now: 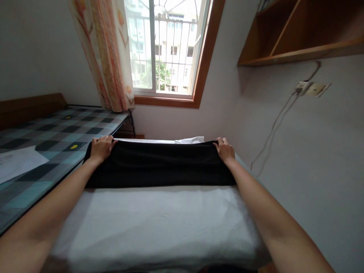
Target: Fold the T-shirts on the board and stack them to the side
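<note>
A black cloth [165, 165], perhaps a folded garment, stretches across the far part of a surface covered in white cloth [159, 223]. My left hand [101, 147] is closed on its far left corner, thumb pointing inward. At the far right corner my right hand [225, 149] pinches the same cloth. Between the two hands the far edge runs nearly straight, and the near edge lies along the white cover. Which kind of garment it is, I cannot tell. Behind the black cloth a bit of white material [190, 140] shows.
To the left stands a bed with a checked mattress [88, 131], and white paper [19, 163] lies on it. A curtain [110, 57] hangs beside the barred window [170, 49]. On the right wall are a wooden shelf [284, 57], a socket [303, 88] and a dangling cable [271, 132].
</note>
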The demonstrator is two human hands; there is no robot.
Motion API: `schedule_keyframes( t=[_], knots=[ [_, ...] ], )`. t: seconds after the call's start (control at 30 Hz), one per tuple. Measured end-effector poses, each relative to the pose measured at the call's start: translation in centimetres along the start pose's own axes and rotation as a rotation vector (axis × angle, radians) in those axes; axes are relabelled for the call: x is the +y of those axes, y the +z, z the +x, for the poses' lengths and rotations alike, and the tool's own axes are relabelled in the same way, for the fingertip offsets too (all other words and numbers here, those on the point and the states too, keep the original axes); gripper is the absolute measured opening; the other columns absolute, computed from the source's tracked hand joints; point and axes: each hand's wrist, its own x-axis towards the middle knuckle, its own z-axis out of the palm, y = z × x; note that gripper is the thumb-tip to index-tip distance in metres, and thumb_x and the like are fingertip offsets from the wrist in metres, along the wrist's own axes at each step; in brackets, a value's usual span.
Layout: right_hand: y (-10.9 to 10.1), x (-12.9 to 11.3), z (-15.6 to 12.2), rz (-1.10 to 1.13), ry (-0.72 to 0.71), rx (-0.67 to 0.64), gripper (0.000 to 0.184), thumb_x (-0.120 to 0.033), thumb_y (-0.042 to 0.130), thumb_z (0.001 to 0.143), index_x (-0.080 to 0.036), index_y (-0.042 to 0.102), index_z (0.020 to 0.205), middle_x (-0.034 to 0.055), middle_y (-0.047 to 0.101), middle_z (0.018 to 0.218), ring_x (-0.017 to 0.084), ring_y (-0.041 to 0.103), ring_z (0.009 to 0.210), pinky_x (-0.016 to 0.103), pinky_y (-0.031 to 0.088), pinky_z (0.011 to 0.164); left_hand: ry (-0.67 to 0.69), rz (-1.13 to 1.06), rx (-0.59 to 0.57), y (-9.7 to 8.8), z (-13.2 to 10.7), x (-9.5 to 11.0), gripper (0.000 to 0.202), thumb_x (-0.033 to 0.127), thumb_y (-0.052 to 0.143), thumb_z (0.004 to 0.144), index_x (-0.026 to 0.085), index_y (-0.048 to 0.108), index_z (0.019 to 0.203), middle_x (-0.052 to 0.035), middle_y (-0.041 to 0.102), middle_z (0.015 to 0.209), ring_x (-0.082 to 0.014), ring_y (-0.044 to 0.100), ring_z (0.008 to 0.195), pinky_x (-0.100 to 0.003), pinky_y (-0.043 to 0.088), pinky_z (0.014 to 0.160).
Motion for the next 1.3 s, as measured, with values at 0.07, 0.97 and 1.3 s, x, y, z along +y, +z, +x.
schedule_keyframes(
  t=[0.07,0.97,1.3],
  knots=[
    [0.7,-0.2,0.6,-0.014,0.011,-0.013,0.036,-0.04,0.034,0.099,-0.017,0.053,0.12,0.0157,0.058,0.112,0.028,0.063,0.089,0.034,0.043,0.069,-0.003,-0.006,-0.004,0.5,0.5,0.4,0.045,0.043,0.029,0.096,0.012,0.058,0.11,-0.0195,0.065,0.106,-0.035,0.057,0.104,-0.046,0.034,0.089],
    [-0.9,-4.4,-5.7,0.334,-0.346,-0.385,0.035,-0.017,0.062,0.079,-0.025,0.068,0.112,0.0053,0.063,0.109,0.019,0.058,0.098,0.03,0.04,0.087,0.577,-0.482,-0.051,-2.2,-5.7,13.6,0.038,0.053,0.053,0.09,0.023,0.065,0.109,-0.0064,0.057,0.107,-0.0197,0.058,0.085,-0.035,0.047,0.081],
    [-0.9,-0.9,-6.6,0.055,-0.072,-0.238,0.028,-0.015,0.055,0.085,-0.028,0.074,0.101,0.0067,0.065,0.108,0.025,0.052,0.103,0.035,0.035,0.084,0.739,-0.501,0.006,-1.0,-6.0,12.7,0.022,0.028,0.048,0.096,0.022,0.069,0.102,-0.005,0.065,0.095,-0.0168,0.058,0.083,-0.03,0.046,0.077]
  ],
)
